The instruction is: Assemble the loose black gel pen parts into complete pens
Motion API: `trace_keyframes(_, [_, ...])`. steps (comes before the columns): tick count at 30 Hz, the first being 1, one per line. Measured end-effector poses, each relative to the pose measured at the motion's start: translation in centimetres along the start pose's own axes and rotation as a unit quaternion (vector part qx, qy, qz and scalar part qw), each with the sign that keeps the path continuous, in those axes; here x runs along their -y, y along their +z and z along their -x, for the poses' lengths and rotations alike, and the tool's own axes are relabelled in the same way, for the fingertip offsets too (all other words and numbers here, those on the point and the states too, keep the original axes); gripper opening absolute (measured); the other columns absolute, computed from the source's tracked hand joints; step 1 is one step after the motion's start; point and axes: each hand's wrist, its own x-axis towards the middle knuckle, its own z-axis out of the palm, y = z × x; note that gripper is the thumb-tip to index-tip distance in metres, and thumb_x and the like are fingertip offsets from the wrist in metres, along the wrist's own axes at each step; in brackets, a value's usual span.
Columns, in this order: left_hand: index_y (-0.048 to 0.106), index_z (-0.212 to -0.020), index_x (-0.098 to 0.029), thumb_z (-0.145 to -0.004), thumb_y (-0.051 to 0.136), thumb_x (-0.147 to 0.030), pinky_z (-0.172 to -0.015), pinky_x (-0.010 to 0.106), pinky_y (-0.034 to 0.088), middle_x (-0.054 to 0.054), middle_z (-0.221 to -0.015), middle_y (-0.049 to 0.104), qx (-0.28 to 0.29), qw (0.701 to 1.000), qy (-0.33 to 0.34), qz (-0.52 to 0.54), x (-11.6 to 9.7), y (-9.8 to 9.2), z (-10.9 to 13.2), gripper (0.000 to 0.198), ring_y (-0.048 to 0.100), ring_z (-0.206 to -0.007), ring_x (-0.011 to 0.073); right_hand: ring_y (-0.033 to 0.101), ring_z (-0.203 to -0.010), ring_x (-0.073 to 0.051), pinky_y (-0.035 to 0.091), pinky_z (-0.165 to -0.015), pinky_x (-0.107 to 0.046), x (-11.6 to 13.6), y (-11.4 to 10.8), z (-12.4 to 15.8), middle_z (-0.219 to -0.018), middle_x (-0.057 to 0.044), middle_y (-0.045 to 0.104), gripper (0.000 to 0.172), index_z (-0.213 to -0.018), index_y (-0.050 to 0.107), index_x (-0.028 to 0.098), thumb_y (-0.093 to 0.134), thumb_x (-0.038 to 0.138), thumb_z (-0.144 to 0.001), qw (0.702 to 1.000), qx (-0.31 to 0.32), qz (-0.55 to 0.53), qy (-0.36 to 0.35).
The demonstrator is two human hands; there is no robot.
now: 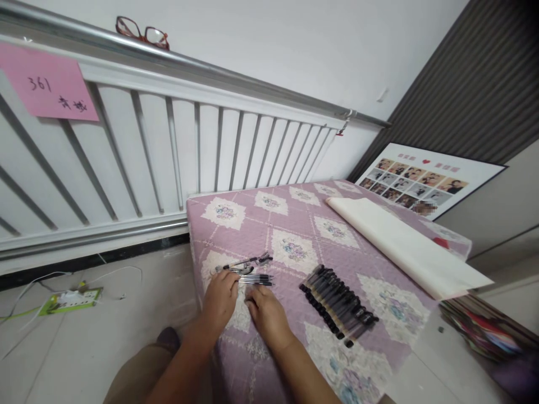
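Several slim pens (259, 278) with clear barrels and dark ends lie side by side, pointing right, on the purple floral cover. My left hand (221, 294) is closed at their left ends, its fingertips on them. Just below the pens is my right hand (267, 314), fingers curled toward the thumb; anything between them is hidden. Behind the bunch lie a loose dark pen (241, 262) and small dark pieces (265, 257), which may be caps. Farther right, a slanting row of black-capped pens (337, 302) rests on the cover, apart from both hands.
A large white sheet (387, 241), curled along one edge, lies across the bed-like surface (290, 336). A white radiator (206, 146) runs along the wall, with glasses (143, 35) on its pipe. A green power strip (71, 301) with cables is on the floor at left.
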Motion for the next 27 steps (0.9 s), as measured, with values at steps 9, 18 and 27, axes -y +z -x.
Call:
trace_keyframes(9, [0.067, -0.098, -0.021, -0.087, 0.052, -0.011, -0.091, 0.039, 0.044, 0.007, -0.104, 0.063, 0.05, 0.995, 0.016, -0.083, -1.5, 0.2, 0.4, 0.022, 0.052, -0.103, 0.0241, 0.06, -0.067, -0.018, 0.049, -0.065, -0.027, -4.1, -1.1, 2.7, -0.071, -0.001, 0.064, 0.015, -0.079, 0.061, 0.02, 0.057, 0.035, -0.08, 0.95, -0.175, -0.232, 0.114])
trace_keyframes(18, [0.067, -0.094, -0.021, -0.085, 0.06, -0.018, -0.085, 0.037, 0.044, 0.006, -0.096, 0.06, 0.082, 0.984, -0.005, -0.155, -2.5, 0.4, 0.3, 0.012, 0.052, -0.097, 0.025, 0.065, -0.087, -0.023, 0.049, -0.086, -0.038, -5.1, -1.5, 2.0, -0.091, -0.007, 0.072, 0.025, -0.089, 0.068, 0.019, 0.057, 0.038, -0.079, 0.939, -0.187, -0.25, 0.144])
trace_keyframes(27, [0.064, -0.085, -0.02, -0.086, 0.061, -0.022, -0.085, 0.037, 0.042, 0.005, -0.096, 0.06, 0.082, 0.982, 0.0, -0.168, -3.1, 0.9, 0.0, 0.004, 0.052, -0.098, 0.0245, 0.064, -0.093, -0.024, 0.049, -0.09, -0.04, -6.2, -1.2, 1.7, -0.098, -0.009, 0.071, 0.029, -0.097, 0.068, 0.018, 0.055, 0.04, -0.081, 0.921, -0.22, -0.267, 0.176])
